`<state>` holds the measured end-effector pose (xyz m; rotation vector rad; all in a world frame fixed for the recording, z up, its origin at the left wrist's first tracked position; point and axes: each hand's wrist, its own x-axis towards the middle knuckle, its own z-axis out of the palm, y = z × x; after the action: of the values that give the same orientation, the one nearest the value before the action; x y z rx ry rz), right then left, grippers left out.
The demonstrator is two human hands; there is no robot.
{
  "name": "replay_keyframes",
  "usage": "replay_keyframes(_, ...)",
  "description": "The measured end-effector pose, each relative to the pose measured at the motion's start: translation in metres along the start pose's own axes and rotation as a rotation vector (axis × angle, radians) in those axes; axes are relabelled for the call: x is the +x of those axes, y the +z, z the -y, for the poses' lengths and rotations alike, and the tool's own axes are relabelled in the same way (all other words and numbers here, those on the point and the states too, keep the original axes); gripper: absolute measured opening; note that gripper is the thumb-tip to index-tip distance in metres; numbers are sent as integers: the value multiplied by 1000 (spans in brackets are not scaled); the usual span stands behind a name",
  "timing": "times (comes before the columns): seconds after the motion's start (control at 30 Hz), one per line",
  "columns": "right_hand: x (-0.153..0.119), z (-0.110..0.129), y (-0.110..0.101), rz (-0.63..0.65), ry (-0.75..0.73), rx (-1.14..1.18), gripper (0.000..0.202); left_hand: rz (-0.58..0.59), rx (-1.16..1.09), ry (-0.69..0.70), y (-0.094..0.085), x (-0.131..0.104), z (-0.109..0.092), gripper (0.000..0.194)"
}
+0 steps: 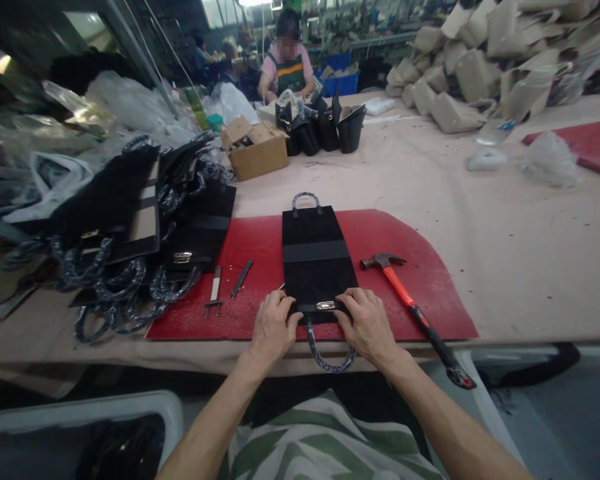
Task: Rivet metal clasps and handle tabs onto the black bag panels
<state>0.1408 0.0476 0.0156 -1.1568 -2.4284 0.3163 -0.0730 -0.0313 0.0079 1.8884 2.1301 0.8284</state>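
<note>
A flat black handbag panel [316, 252] lies on the red mat [400, 247] in front of me, with a wrapped loop handle at each end. Near its close edge sits a shiny metal clasp [325, 306]. My left hand [274, 325] pinches the panel's near left edge between thumb and fingers. On the other side my right hand [366, 321] grips the near right edge, its fingertips beside the clasp. To the right rests a claw hammer [400, 287] with a red and black handle. Left of the panel lie a two-pronged metal tool [214, 291] and a thin dark metal tool [241, 279].
Black bag panels with wrapped handles [195, 227] are piled at the left. Farther back stand a cardboard box [258, 157] and several black bags [325, 127]. Beige pieces [460, 80] are heaped at the back right. A person [287, 63] sits across the table [530, 253].
</note>
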Motion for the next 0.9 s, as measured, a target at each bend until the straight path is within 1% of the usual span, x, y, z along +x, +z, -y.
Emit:
replay_keyframes(0.2,-2,-3,1,-21,-27,-64,20,-73,-28,34,12,-6,-2,15)
replay_keyframes(0.3,2,-7,4,-55,-72,-73,18,-105,-58,39,17,-5,-7,15)
replay_keyframes(0.4,8,-11,6,-71,-109,-82,18,-124,-68,27,18,-2,-9,15)
replay_keyframes(0.53,17,-16,4,-1,-175,-110,25,-117,-28,55,15,0,-9,15)
replay_keyframes(0.6,22,-20,2,41,-200,-134,24,-118,-5,58,16,0,-9,13)
replay_keyframes(0.7,30,-24,0,62,-220,-168,19,-137,30,50,20,2,-10,12)
replay_keyframes(0.77,33,-24,-1,72,-227,-170,17,-174,37,38,23,3,-11,13)
replay_keyframes(0.83,33,-24,-3,82,-233,-153,16,-204,46,31,25,3,-11,14)
replay_keyframes(0.9,29,-24,-3,77,-234,-130,16,-203,69,50,25,1,-11,13)
